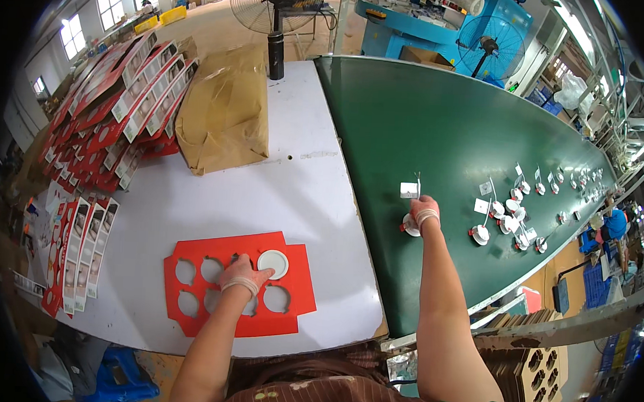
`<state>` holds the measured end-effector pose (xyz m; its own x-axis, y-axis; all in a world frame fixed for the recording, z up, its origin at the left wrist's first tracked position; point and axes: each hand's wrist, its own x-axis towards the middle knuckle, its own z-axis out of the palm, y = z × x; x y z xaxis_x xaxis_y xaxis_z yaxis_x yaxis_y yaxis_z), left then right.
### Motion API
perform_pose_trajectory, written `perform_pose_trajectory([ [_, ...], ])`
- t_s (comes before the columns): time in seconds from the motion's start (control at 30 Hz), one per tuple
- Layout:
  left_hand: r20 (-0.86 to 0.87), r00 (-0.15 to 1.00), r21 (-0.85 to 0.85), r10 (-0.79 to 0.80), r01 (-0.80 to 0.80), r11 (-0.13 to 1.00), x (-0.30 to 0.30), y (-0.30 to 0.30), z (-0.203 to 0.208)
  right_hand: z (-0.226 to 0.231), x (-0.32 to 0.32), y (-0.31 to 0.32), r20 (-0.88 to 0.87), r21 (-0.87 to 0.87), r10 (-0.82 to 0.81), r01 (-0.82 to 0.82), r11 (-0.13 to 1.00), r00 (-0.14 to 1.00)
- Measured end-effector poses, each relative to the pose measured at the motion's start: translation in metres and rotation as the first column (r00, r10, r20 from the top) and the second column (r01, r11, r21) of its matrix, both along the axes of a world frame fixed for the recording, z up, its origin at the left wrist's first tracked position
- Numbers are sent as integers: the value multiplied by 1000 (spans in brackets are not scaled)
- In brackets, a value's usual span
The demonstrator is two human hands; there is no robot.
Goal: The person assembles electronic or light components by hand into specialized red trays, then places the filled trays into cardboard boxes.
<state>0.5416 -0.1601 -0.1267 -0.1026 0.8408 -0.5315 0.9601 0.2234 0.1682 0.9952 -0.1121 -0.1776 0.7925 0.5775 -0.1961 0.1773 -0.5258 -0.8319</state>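
Note:
A red cardboard insert (299,272) with round cut-outs lies flat on the white table in front of me. One white round downlight (273,264) sits in an upper cut-out at its right. My left hand (242,275) rests over the insert, thumb stretched to the downlight's rim, fingers apart from it; the cut-outs beneath are partly hidden. Out on the green belt, my right hand (427,210) has its fingers closed at another downlight (410,225), which has a red edge. A white tag (409,190) and a wire stick out beyond the hand; the exact grip is hidden.
More wired downlights (509,216) lie scattered along the green conveyor belt (390,118). Stacked red-and-white printed cartons (117,113) and a brown paper-wrapped package (225,118) occupy the table's left side. A metal rail (568,325) runs beside my right arm, above stacked cardboard (544,379).

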Motion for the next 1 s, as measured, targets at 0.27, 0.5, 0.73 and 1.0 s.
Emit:
perform_pose_trajectory([
  [0.27,476,865,603,-158,-190,775,-20,-30,-5,83,-109,-30,320,135,697,-759,636,641],
  [0.5,836,322,354,-444,303,885,1,-36,56,126,-185,-102,-285,719,922,-695,23,-264],
  [0.73,962,192,64,-196,536,842,-18,-73,73,124,-207,-134,-328,823,753,-564,-69,-570],
  [1.0,877,207,234,-433,602,763,-26,-107,63,121,-218,-161,-458,779,623,-624,-62,-634],
])
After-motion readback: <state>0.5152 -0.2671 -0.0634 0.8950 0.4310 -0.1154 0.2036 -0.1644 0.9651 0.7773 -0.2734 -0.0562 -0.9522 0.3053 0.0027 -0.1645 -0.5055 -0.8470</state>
